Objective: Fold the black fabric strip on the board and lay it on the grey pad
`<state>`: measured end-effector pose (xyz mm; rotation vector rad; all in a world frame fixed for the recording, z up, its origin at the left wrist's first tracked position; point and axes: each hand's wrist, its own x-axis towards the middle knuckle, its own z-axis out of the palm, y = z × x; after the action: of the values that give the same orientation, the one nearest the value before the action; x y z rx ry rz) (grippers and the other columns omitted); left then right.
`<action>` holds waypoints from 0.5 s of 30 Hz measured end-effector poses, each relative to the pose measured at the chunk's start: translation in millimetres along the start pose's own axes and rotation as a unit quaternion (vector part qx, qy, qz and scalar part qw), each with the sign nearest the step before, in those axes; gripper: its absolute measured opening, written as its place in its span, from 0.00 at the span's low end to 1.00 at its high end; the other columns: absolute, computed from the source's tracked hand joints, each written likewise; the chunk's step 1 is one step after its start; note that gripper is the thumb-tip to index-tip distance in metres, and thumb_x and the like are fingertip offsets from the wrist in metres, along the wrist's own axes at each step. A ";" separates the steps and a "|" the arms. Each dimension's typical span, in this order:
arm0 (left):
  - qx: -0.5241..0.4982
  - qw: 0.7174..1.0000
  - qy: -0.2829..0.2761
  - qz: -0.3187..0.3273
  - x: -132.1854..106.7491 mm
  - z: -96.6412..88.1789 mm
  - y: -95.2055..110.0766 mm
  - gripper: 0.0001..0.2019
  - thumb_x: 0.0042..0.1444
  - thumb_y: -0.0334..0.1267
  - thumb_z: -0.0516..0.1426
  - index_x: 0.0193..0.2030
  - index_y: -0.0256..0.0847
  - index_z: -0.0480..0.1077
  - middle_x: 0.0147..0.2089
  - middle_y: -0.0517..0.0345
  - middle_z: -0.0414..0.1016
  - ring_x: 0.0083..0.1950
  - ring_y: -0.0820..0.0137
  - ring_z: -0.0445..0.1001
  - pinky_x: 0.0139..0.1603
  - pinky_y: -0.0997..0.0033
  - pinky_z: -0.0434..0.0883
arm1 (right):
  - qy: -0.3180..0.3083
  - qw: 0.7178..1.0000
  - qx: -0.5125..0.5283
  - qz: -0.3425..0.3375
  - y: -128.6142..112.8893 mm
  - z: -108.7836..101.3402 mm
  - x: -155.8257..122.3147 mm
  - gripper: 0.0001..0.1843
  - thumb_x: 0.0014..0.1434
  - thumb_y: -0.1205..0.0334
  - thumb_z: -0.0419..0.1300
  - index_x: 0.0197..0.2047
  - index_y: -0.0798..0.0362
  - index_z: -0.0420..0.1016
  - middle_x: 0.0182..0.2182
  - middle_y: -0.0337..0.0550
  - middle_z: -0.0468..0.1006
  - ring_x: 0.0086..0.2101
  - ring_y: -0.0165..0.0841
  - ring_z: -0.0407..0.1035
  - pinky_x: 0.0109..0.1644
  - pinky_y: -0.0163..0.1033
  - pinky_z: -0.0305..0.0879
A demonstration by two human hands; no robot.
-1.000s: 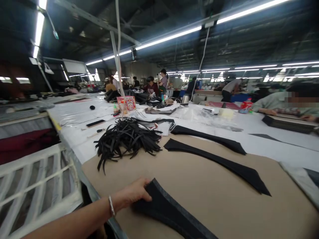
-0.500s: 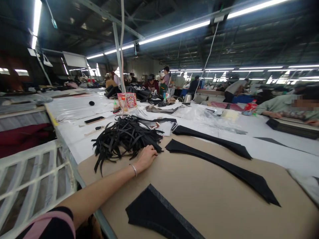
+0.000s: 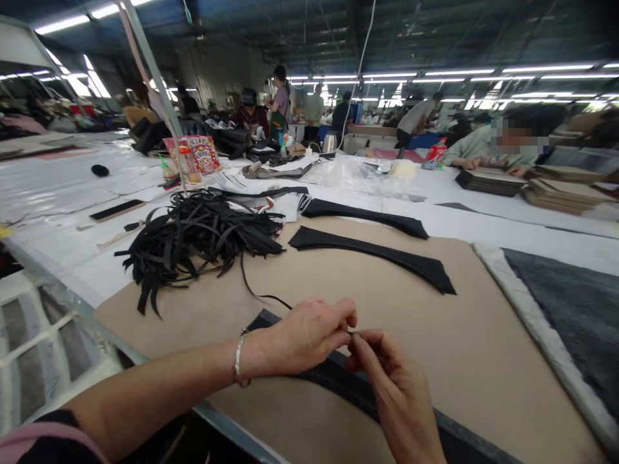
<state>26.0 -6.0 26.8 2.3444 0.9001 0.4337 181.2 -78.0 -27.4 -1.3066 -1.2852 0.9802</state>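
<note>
My left hand (image 3: 309,335), with a silver bangle at the wrist, is closed in a pinch on a thin black strip (image 3: 264,296). The strip trails back to a tangled pile of black strips (image 3: 207,232). My right hand (image 3: 394,380) meets it fingertip to fingertip, also pinching; the small dark end between the fingers is mostly hidden. Beneath both hands lies a long curved black piece (image 3: 333,380), partly covered by them. Two more curved black pieces, a nearer one (image 3: 372,254) and a farther one (image 3: 362,218), rest beyond.
A tan sheet (image 3: 483,335) covers the near part of the white table (image 3: 546,225). Dark grey material (image 3: 570,303) with a pale edge lies at right. A red patterned bag (image 3: 200,154) stands behind the pile. Across the table a person (image 3: 488,145) handles stacked panels (image 3: 491,180).
My left hand has left the pile and come toward me and right, drawing out a strip. My right hand has entered the view and met it. The view has turned right and down.
</note>
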 end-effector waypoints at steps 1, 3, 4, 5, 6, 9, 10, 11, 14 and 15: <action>-0.015 1.000 -0.009 -0.002 -0.3 0.0 1.9 0.06 0.61 0.33 0.54 0.44 0.43 0.67 0.34 0.63 0.73 0.39 0.69 0.70 0.43 0.74 0.63 | 0.000 1.000 0.017 0.009 -3.3 -0.2 -1.0 0.19 0.63 0.45 0.57 0.36 0.54 0.71 0.25 0.41 0.73 0.28 0.31 0.69 0.31 0.31 0.68; -0.051 0.998 -0.030 -0.010 -0.9 -0.3 2.8 0.04 0.60 0.33 0.54 0.41 0.43 0.68 0.34 0.64 0.73 0.38 0.71 0.70 0.39 0.75 0.62 | 0.004 0.998 0.061 0.030 -6.7 -2.0 -5.8 0.18 0.61 0.45 0.59 0.34 0.54 0.70 0.23 0.39 0.72 0.26 0.31 0.68 0.30 0.31 0.66; -0.066 0.997 -0.042 -0.018 -1.6 -0.2 2.4 0.03 0.59 0.33 0.54 0.40 0.43 0.68 0.33 0.65 0.72 0.36 0.72 0.69 0.37 0.76 0.61 | 0.007 0.995 0.087 0.045 -7.3 -3.5 -9.2 0.18 0.61 0.46 0.60 0.34 0.54 0.69 0.23 0.39 0.72 0.26 0.31 0.68 0.31 0.32 0.66; -0.078 0.995 -0.050 -0.029 -2.8 0.2 1.4 0.04 0.59 0.34 0.53 0.38 0.43 0.69 0.32 0.66 0.72 0.34 0.73 0.68 0.36 0.77 0.61 | 0.008 0.992 0.109 0.059 -7.4 -5.5 -13.0 0.18 0.60 0.46 0.61 0.34 0.54 0.68 0.23 0.39 0.72 0.26 0.31 0.68 0.31 0.32 0.66; -0.087 0.994 -0.059 -0.041 -4.5 0.6 -0.4 0.05 0.60 0.35 0.53 0.37 0.43 0.70 0.31 0.66 0.71 0.33 0.73 0.68 0.34 0.77 0.61 | 0.008 0.990 0.124 0.072 -7.1 -8.5 -17.1 0.18 0.59 0.46 0.61 0.34 0.54 0.68 0.22 0.38 0.72 0.25 0.31 0.68 0.31 0.33 0.66; -0.098 0.988 -0.080 -0.088 -12.0 -1.0 -13.0 0.10 0.61 0.42 0.52 0.35 0.43 0.73 0.28 0.66 0.72 0.31 0.73 0.68 0.33 0.78 0.61 | 0.044 0.987 0.115 0.102 -4.2 -27.8 -32.0 0.19 0.58 0.45 0.62 0.32 0.54 0.68 0.21 0.37 0.71 0.23 0.30 0.66 0.28 0.32 0.64; -0.094 0.986 -0.085 -0.106 -15.2 -3.6 -19.8 0.12 0.60 0.44 0.52 0.34 0.43 0.74 0.27 0.66 0.72 0.31 0.72 0.68 0.33 0.78 0.61 | 0.064 0.987 0.097 0.112 -2.7 -39.0 -38.6 0.19 0.58 0.45 0.62 0.32 0.54 0.68 0.20 0.37 0.70 0.23 0.30 0.65 0.27 0.32 0.63; -0.083 0.985 -0.089 -0.125 -18.6 -7.5 -27.6 0.14 0.60 0.47 0.52 0.34 0.42 0.74 0.27 0.66 0.71 0.31 0.72 0.68 0.33 0.79 0.60 | 0.087 0.986 0.073 0.121 -0.7 -52.5 -46.3 0.20 0.58 0.44 0.62 0.31 0.53 0.68 0.20 0.37 0.69 0.22 0.29 0.64 0.26 0.31 0.62; -0.029 0.977 -0.098 -0.185 -30.4 -24.8 -52.9 0.17 0.59 0.51 0.52 0.34 0.41 0.74 0.26 0.69 0.69 0.31 0.74 0.66 0.33 0.82 0.58 | 0.164 0.976 -0.025 0.139 8.9 -102.5 -74.0 0.22 0.56 0.41 0.62 0.29 0.54 0.69 0.18 0.37 0.66 0.21 0.29 0.62 0.23 0.31 0.60; -0.016 0.974 -0.105 -0.202 -34.5 -31.1 -61.0 0.17 0.59 0.52 0.51 0.35 0.41 0.73 0.26 0.70 0.68 0.31 0.75 0.65 0.34 0.83 0.57 | 0.186 0.970 -0.058 0.145 13.7 -119.5 -83.1 0.23 0.55 0.40 0.62 0.28 0.54 0.69 0.18 0.37 0.65 0.20 0.29 0.61 0.22 0.31 0.60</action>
<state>-44.4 19.5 9.8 2.0565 1.2165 0.0318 292.3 -173.0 -30.5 -1.7119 -0.8898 0.8134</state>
